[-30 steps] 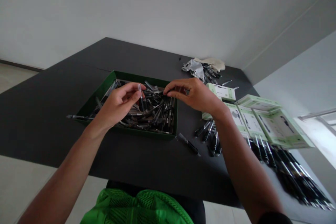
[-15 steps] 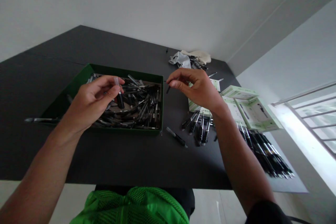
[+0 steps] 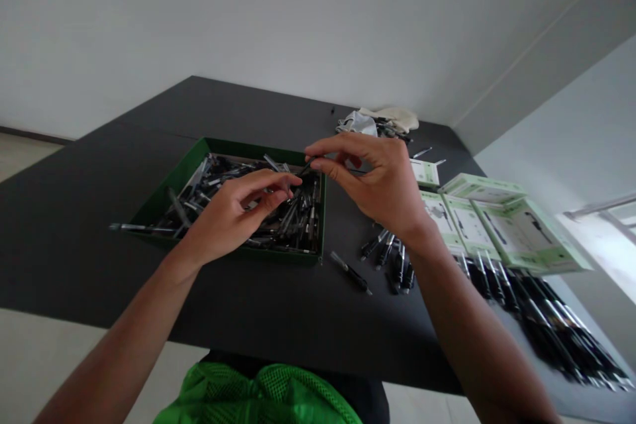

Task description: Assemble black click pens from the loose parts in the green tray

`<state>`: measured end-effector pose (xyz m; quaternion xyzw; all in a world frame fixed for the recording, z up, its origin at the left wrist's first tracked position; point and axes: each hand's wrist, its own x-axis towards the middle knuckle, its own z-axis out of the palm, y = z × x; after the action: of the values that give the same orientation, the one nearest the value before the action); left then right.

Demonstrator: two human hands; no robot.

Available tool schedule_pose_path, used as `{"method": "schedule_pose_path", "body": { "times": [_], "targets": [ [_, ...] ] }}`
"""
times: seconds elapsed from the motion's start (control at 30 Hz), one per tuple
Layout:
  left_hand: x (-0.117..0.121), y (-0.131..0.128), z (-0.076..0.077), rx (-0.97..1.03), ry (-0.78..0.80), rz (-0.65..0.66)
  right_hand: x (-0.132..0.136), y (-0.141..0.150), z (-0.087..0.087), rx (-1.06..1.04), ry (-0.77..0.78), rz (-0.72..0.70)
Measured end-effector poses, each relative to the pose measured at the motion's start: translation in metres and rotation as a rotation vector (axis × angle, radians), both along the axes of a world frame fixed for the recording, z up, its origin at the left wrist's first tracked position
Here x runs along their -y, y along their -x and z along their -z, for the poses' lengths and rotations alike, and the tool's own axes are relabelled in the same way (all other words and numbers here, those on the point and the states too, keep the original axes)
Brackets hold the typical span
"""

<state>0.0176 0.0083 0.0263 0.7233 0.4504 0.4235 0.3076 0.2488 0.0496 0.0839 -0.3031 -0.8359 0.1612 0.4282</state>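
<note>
Over the green box (image 3: 324,218) my two hands are close together, their fingertips almost meeting. My left hand (image 3: 238,212) is closed in a pinch on a short pen piece, mostly hidden by the fingers now; earlier it showed a clear end and a black end. My right hand (image 3: 380,182) pinches a thin dark pen part (image 3: 306,167) that slants down toward the left fingertips. Whether the two pieces touch, I cannot tell. Beneath the hands, many loose clear-and-black pens and pen parts (image 3: 293,222) fill the box.
One pen (image 3: 350,273) lies alone right of the box, near several more pens (image 3: 387,252). Green-and-white cartons (image 3: 527,228) stand at the right, with rows of black pens (image 3: 561,324) before them. Cloth gloves (image 3: 397,118) lie at the back on the dark table (image 3: 238,308).
My left hand has moved right and turned toward my right hand, bringing their fingertips together. The pen piece in my left hand is now mostly hidden. The view has shifted slightly left.
</note>
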Motion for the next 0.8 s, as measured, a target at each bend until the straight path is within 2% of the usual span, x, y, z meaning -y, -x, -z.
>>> {"method": "schedule_pose_path", "body": {
  "times": [0.17, 0.33, 0.57, 0.8],
  "targets": [
    [-0.001, -0.009, 0.005, 0.025, -0.020, 0.052, 0.001, 0.000, 0.002, 0.038, -0.024, -0.039],
    [-0.002, -0.010, 0.008, 0.041, -0.042, 0.037, 0.001, 0.004, 0.005, 0.120, -0.050, -0.135],
    [-0.003, -0.008, 0.011, 0.101, -0.046, 0.095, 0.001, 0.005, 0.006, 0.080, -0.144, -0.103],
    [-0.004, -0.006, 0.015, 0.099, -0.056, 0.093, 0.002, 0.009, 0.014, 0.180, -0.115, -0.172]
  ]
}}
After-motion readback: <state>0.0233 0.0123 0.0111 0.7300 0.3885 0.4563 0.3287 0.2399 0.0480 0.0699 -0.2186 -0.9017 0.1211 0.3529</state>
